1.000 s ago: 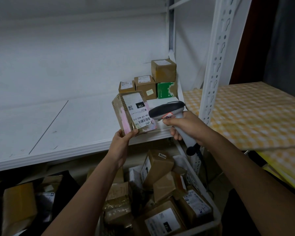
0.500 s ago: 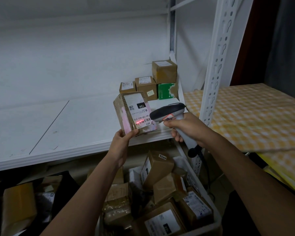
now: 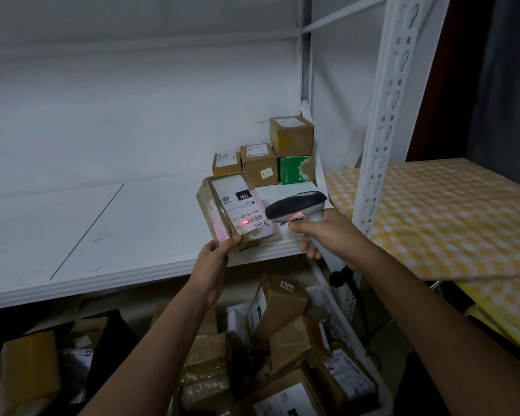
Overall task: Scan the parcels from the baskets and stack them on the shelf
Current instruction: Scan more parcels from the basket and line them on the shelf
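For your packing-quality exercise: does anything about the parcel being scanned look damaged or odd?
Slightly. The parcel held by the left hand has a wrinkled, peeling pink-edged label at its lower corner. The scanner in the right hand puts its red spot beside the barcode.

Parcel storeroom: white metal shelf point(image 3: 150, 235), labelled cartons point(image 3: 258, 163), parcel-filled basket point(image 3: 347, 328).

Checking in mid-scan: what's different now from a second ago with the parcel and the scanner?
A red scan spot now shows on the parcel's label by the barcode; a second ago there was none. The scanner sits slightly lower. No grip changed: the left hand holds the parcel from below, the right hand grips the scanner. The boxes on the shelf are unmoved.
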